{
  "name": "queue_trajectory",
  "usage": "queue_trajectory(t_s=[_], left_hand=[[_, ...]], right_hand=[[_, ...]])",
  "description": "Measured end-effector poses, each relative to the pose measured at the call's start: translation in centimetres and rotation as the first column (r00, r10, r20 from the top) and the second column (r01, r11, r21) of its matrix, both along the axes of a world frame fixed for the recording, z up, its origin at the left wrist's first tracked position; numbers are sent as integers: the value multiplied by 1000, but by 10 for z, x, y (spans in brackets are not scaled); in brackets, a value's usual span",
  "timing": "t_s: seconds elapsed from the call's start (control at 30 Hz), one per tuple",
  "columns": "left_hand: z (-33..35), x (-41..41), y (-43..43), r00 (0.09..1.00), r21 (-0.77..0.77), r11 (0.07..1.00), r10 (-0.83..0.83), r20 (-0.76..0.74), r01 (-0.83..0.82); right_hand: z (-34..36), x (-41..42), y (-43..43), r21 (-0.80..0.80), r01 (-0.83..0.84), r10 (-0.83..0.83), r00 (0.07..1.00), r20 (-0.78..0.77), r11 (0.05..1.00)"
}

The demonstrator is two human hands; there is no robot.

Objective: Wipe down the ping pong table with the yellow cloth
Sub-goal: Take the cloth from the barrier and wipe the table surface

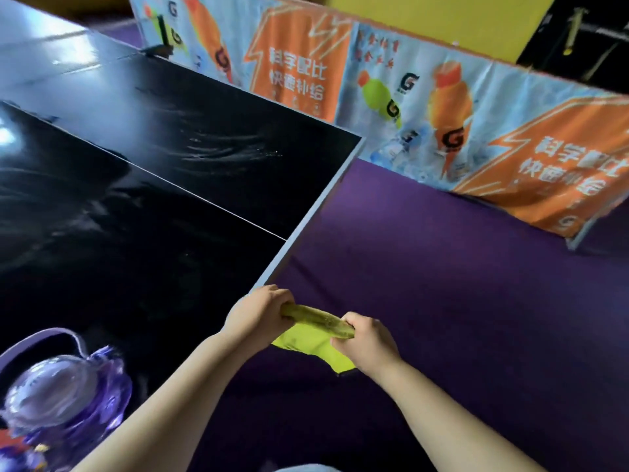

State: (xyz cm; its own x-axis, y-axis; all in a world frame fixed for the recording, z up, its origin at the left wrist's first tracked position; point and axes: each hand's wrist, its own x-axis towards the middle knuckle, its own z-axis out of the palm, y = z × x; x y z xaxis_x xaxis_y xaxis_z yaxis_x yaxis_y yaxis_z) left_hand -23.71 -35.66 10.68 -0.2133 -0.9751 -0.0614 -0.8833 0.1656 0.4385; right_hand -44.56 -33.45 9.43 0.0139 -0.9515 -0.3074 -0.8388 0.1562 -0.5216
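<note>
Both hands grip the yellow cloth (315, 330) off the worktop (153, 206) edge, above the purple floor (459, 301). The left hand (260, 313) and right hand (366, 340) curl their fingers tightly round the twisted roll's opposite ends. A purple bottle (64, 396) stands on the near corner.

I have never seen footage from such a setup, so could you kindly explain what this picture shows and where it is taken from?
There is no machine: a person wears a camera on the head, looking down at their bare hands. The left hand and right hand each grip an end of the yellow cloth, twisted into a roll between them, beyond the edge of the black ping pong table, above the purple floor. A translucent purple bottle stands on the table at lower left. Sports-drink banners stand behind.
</note>
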Motion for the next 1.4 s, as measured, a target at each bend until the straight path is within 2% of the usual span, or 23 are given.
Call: queue_trajectory(t_s=[0.1, 0.2, 0.3, 0.4, 0.57, 0.7, 0.8, 0.9, 1.0, 1.13, 1.27, 1.37, 1.4], left_hand=[[-6, -2, -22, 987, -16, 987, 160, -9, -161], [-12, 3, -36, 942, 68, 943, 330, -65, -326], [-18, 16, -58, 909, 147, 907, 409, -79, -395], [-22, 35, -99, 887, 132, 887, 454, -82, -442], [-20, 64, -175, 850, 91, 860, 509, -137, -501], [-15, 87, -228, 818, -2, 831, 546, -180, -556], [-17, 106, -251, 768, -36, 785, 594, -240, -618], [-29, 127, -257, 706, -21, 726, 662, -252, -687], [-45, 147, -250, 634, 45, 652, 749, -192, -757], [-62, 162, -228, 494, 144, 508, 861, -120, -850], [-75, 163, -210, 353, 223, 368, 930, -107, -903], [-79, 157, -197, 240, 254, 258, 966, -100, -932], [-79, 154, -192, 195, 245, 217, 974, -111, -945]], right_hand=[[4, -4, -51, 25, -158, 159, 986, -46, 987], [-3, 5, -93, 62, -275, 278, 959, -48, 959], [-12, 22, -133, 92, -362, 366, 930, -27, 928], [-17, 44, -181, 97, -446, 452, 891, -49, 890], [-9, 79, -262, 53, -455, 458, 884, -90, 889], [2, 107, -324, -67, -477, 464, 874, -142, 877], [2, 134, -353, -140, -487, 472, 872, -128, 862], [-9, 163, -368, -111, -558, 551, 830, -88, 823], [-24, 190, -375, 2, -721, 720, 691, -59, 692], [-52, 218, -370, 122, -926, 934, 353, -50, 356], [-90, 244, -365, 105, -988, 992, 105, -63, 111], [-114, 267, -361, 165, -975, 965, -179, -191, -149], [-122, 275, -360, 191, -961, 944, -241, -224, -200]])
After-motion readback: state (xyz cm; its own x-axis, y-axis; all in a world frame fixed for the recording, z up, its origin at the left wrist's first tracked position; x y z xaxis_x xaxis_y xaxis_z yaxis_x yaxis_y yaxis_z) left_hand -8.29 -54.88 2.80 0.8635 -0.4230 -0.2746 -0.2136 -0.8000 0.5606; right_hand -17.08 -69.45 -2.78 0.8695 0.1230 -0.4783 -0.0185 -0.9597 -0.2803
